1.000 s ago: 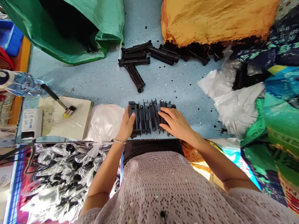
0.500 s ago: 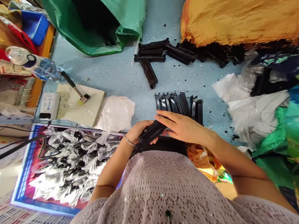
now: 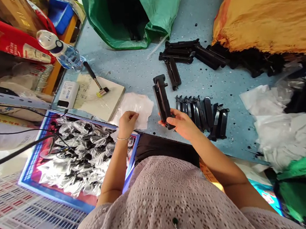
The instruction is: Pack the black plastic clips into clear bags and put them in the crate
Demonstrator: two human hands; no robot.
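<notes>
My right hand (image 3: pixel 181 123) grips the lower end of a long black plastic part (image 3: pixel 162 99), holding it nearly upright above the table's front edge. It has a knobbed, wider top end. My left hand (image 3: pixel 127 124) is closed over the near edge of a stack of clear plastic bags (image 3: pixel 144 106); whether a bag is between its fingertips is hard to make out. To the right of my right hand lies a row of slim black pieces (image 3: pixel 196 111), side by side. Farther back, several black parts like the held one lie in a loose pile (image 3: pixel 180 53).
A blue crate (image 3: pixel 47 123) of bagged black parts stands at the left front. Behind it are a notepad (image 3: pixel 110 100) with a brush (image 3: pixel 94 75), a white box (image 3: pixel 69 94) and a water bottle (image 3: pixel 69 57). A green sack (image 3: pixel 159 18), an orange sack (image 3: pixel 264 16) and white plastic (image 3: pixel 281 119) border the table.
My left hand has let go of the black part and moved left to the clear bags. My right hand now holds the part alone, raised upright. The view has shifted left.
</notes>
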